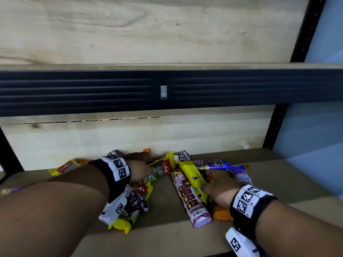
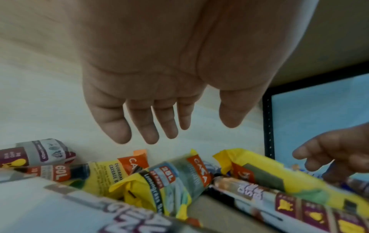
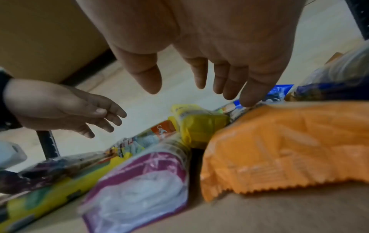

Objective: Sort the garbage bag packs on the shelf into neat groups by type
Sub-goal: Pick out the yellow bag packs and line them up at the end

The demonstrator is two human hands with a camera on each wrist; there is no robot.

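Observation:
Garbage bag packs lie scattered on the lower shelf board (image 1: 167, 236). My left hand (image 1: 146, 164) hovers with straight fingers (image 2: 151, 126) over a yellow 28L pack (image 2: 175, 181) and a yellow 60L pack (image 2: 103, 171), holding nothing. My right hand (image 1: 219, 177) is spread above an orange pack (image 3: 289, 145) and holds nothing; whether a fingertip touches a pack is unclear. Between the hands lie a long yellow pack (image 1: 193, 179) and a maroon-and-white drawstring pack (image 1: 189, 197). Blue packs (image 1: 219, 165) lie beyond the right hand. A purple drawstring pack (image 1: 133, 199) sits under my left wrist.
A black-edged upper shelf (image 1: 167, 89) hangs low over the work area. A pale wooden back panel (image 1: 130, 138) closes the rear. Black uprights (image 1: 274, 127) stand at the sides. One yellow pack (image 1: 65, 167) lies far left. Bare board shows at front centre and far right.

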